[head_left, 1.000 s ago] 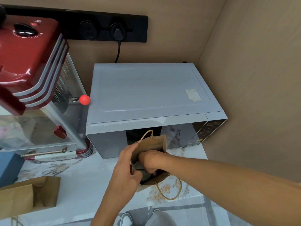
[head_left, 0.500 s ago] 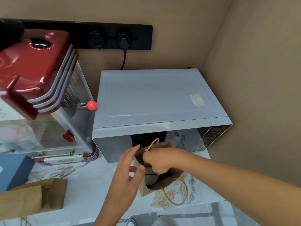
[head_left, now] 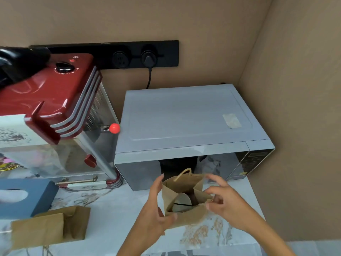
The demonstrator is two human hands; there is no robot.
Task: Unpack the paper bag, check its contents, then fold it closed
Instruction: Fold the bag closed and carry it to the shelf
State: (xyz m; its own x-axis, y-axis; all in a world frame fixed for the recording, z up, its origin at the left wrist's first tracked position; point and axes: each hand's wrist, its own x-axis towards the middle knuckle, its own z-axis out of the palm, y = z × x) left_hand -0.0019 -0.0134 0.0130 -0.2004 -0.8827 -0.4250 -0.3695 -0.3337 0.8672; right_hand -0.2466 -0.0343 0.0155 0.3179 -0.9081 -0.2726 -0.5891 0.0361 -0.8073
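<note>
In front of the microwave point(head_left: 184, 117), the paper bag point(head_left: 184, 215) stands between spread fingers: left hand point(head_left: 155, 209) touching, right hand point(head_left: 225, 204) holding nothing.

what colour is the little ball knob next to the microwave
Bright red-orange; the ball knob shows clearly in the head view.

Tan walls point(head_left: 203, 24) corner a marble-patterned counter point(head_left: 114, 218) beneath a black outlet strip point(head_left: 166, 52).

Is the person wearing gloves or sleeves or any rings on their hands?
No. The left hand and the right hand are both bare, with no gloves, rings or watch showing. Both forearms are bare too, as far as the picture reaches. No sleeve comes into view.
</note>
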